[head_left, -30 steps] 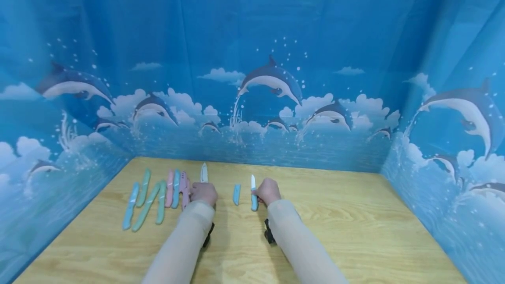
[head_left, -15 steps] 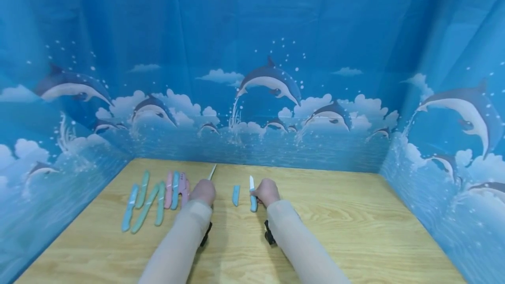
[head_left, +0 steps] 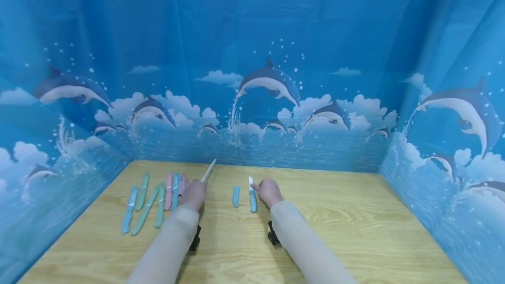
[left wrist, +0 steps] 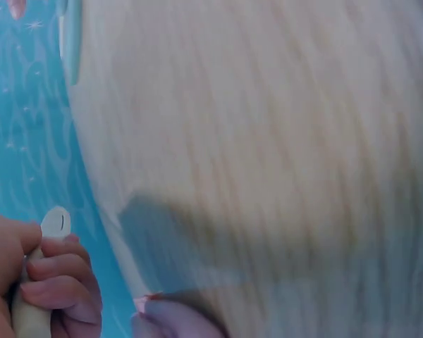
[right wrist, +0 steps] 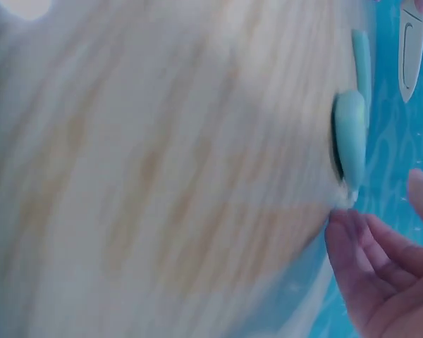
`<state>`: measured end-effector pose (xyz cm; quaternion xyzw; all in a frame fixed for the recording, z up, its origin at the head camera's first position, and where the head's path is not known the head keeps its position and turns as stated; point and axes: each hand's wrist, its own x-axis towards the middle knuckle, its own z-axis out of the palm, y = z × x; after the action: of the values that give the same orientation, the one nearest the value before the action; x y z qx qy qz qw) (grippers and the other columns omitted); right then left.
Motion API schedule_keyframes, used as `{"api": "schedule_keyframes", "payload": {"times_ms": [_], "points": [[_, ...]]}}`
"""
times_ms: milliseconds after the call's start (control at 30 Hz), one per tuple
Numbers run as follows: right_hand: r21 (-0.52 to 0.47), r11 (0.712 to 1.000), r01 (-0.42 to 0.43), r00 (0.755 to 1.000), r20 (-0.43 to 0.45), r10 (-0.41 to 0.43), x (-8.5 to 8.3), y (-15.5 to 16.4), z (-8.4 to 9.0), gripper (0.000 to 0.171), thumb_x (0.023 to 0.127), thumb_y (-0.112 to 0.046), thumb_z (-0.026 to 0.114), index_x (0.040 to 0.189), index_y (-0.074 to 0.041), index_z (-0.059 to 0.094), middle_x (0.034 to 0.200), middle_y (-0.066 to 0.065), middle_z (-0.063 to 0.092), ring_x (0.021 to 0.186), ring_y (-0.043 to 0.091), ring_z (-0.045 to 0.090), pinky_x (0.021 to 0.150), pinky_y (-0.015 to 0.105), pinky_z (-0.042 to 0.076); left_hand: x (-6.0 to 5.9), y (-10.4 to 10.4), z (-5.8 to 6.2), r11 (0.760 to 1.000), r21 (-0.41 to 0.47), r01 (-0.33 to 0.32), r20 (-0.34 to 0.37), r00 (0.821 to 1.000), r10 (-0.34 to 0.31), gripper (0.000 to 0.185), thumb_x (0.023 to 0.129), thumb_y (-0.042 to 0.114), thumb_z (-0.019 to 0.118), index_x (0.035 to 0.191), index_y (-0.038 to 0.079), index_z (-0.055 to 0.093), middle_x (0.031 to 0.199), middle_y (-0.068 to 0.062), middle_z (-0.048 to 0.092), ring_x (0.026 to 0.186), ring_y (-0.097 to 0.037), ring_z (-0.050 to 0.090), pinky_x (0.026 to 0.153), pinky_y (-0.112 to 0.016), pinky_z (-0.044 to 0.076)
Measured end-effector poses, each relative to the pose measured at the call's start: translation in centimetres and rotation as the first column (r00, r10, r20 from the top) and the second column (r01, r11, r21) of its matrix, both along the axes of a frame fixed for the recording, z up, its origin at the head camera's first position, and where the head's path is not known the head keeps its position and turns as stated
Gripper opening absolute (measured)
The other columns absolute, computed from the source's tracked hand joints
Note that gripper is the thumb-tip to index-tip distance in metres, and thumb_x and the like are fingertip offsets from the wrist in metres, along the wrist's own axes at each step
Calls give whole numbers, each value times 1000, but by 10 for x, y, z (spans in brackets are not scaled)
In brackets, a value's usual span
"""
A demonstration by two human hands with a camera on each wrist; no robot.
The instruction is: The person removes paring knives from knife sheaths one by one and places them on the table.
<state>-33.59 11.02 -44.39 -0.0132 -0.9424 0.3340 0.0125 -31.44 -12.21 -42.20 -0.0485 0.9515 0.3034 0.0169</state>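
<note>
Your left hand (head_left: 194, 194) grips a knife (head_left: 208, 171), blade angled up-right; sheath (head_left: 236, 196) lies just right of it, lengthwise; right hand (head_left: 269, 191) loose-fingered beside blue knife (head_left: 252, 195)

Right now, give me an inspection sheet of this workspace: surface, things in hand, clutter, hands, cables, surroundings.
Surface: wooden table, light grain.
Things in hand: cream knife lifted, blade pointing away; blue knife lying flat, small blue sheath beside it.
Clutter: row of blue, green and pink sheathed knives at left.
Hands: left hand grips the cream knife; right hand touches the blue knife.
Cables: nothing seen.
Surroundings: dolphin-print curtain on three sides.
</note>
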Motion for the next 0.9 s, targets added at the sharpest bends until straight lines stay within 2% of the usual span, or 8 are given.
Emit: {"api": "schedule_keyframes", "payload": {"times_ms": [133, 233, 333, 433, 567, 700, 767, 900], "points": [[15, 999, -51, 997, -51, 51, 1, 7, 6, 43, 95, -36, 60, 117, 1, 62, 105, 16, 68, 94, 27, 64, 87, 43, 52, -1, -3, 3, 998, -35, 49, -32, 998, -50, 41, 106, 32, 35, 103, -2, 57, 71, -11, 52, 61, -24, 48, 53, -32, 40], [19, 995, -102, 991, -83, 103, 5, 13, 15, 56, 95, -36, 61, 136, 0, 49, 134, 21, 54, 124, 36, 52, 104, 49, 43, -1, -2, 4, 990, -79, 118, -107, 986, -126, 36, 104, 31, 42, 101, -1, 57, 71, -9, 53, 62, -23, 50, 54, -33, 42], [74, 984, -161, 981, -101, 168, 11, 19, 24, 68, 93, -39, 63, 146, -4, 37, 150, 20, 37, 139, 38, 35, 112, 51, 33, 4, 2, 7, 981, -99, 165, -171, 969, -180, 30, 102, 30, 48, 97, 3, 58, 68, -7, 53, 59, -21, 49, 52, -32, 42], [149, 961, -232, 959, -128, 251, 18, 25, 31, 79, 90, -40, 67, 151, -8, 28, 157, 20, 24, 144, 39, 24, 114, 54, 28, 13, 8, 10, 969, -146, 199, -216, 949, -228, 26, 100, 31, 52, 92, 7, 59, 63, -4, 50, 54, -18, 46, 48, -30, 39], [333, 895, -295, 910, -186, 369, 27, 34, 40, 88, 88, -45, 68, 154, -9, 21, 160, 20, 14, 147, 39, 16, 117, 54, 22, 25, 18, 17, 936, -245, 255, -244, 918, -314, 23, 99, 32, 54, 92, 10, 59, 59, 1, 48, 50, -15, 44, 45, -27, 36], [436, 836, -333, 857, -230, 461, 40, 43, 48, 89, 87, -44, 68, 154, -9, 21, 159, 20, 15, 147, 39, 14, 118, 53, 17, 35, 31, 20, 903, -287, 320, -235, 890, -390, 20, 99, 31, 54, 93, 12, 58, 60, 3, 47, 49, -12, 41, 43, -25, 33], [441, 823, -357, 832, -251, 495, 47, 47, 52, 89, 85, -40, 71, 153, -8, 23, 158, 22, 18, 146, 40, 16, 118, 53, 17, 40, 38, 19, 884, -300, 357, -233, 872, -431, 19, 99, 30, 54, 92, 13, 57, 61, 4, 47, 48, -11, 40, 42, -23, 32], [506, 776, -376, 779, -280, 561, 59, 55, 53, 88, 83, -39, 74, 151, -6, 28, 155, 25, 23, 144, 41, 22, 117, 53, 19, 52, 52, 17, 847, -327, 420, -251, 825, -506, 16, 97, 29, 57, 93, 13, 58, 62, 6, 48, 49, -8, 40, 42, -22, 33]]}}
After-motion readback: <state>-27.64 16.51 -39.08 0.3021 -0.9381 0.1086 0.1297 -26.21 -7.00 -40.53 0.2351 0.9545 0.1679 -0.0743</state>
